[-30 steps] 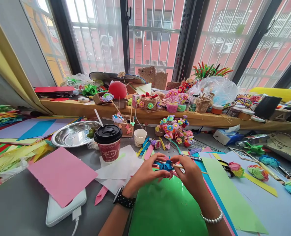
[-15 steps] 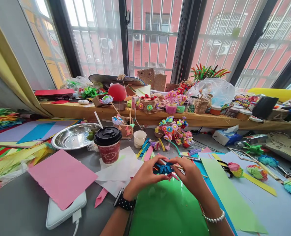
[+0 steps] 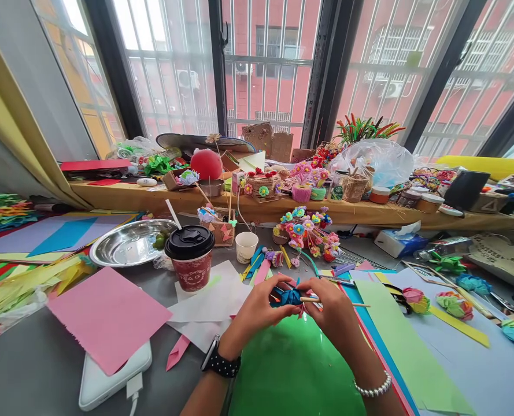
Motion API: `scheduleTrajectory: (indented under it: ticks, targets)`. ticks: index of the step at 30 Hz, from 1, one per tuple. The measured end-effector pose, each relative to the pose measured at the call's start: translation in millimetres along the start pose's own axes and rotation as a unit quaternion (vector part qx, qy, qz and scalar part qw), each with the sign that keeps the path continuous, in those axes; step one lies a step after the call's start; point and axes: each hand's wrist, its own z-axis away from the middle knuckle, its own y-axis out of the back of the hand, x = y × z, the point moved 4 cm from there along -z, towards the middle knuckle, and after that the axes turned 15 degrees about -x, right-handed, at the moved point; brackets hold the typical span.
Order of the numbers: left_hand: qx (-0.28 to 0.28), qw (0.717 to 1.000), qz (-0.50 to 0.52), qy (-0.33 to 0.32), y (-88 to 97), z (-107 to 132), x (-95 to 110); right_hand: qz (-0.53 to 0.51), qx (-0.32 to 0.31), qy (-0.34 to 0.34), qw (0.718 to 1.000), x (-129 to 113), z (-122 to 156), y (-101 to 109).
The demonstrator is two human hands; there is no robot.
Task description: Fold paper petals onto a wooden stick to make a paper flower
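Near the middle of the head view, my left hand is closed around a blue folded-paper flower, with pink pointed paper showing around it. My right hand pinches a thin wooden stick, whose left end touches the blue paper. The stick lies almost level, and its other end pokes out to the right past the hand. Some fingertips and the far side of the flower are hidden. Below both hands lies a shiny green board.
A lidded drink cup with a straw stands left, beside a metal plate. A small paper cup is ahead. Pink paper covers part of a white power bank. Green paper strips and paper flowers lie right.
The wooden stick has come into plainer view, now level and sticking out to the right of my right hand. My right hand has turned slightly; the left has hardly moved.
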Motion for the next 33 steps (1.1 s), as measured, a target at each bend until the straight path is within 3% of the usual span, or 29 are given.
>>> scheduleTrajectory:
  ticks: [9,15,18,22,28,33]
  targets:
    - [0.011,0.999,-0.018,-0.025,0.5,1.3,3.3,-0.003,-0.037,0.009,0.999,0.0,-1.8,0.0]
    - [0.043,0.999,0.018,-0.022,-0.9,-0.1,-0.9,0.015,0.015,-0.005,1.000,-0.3,-1.2,-2.1]
    - [0.061,0.992,0.106,-0.018,-0.7,-2.0,-8.2,0.030,0.062,-0.012,0.998,1.6,-0.2,-0.6]
    - [0.039,0.972,0.229,-0.033,-0.3,-4.5,-12.9,0.024,0.095,0.012,0.995,2.1,1.0,1.4]
    - [0.011,0.967,0.256,0.010,-6.3,-3.9,-11.6,-0.015,0.146,0.001,0.989,-1.9,4.2,6.0]
    - [0.034,0.951,0.305,-0.044,-14.1,-8.6,-10.7,-0.056,0.146,-0.020,0.988,1.7,4.7,7.4]
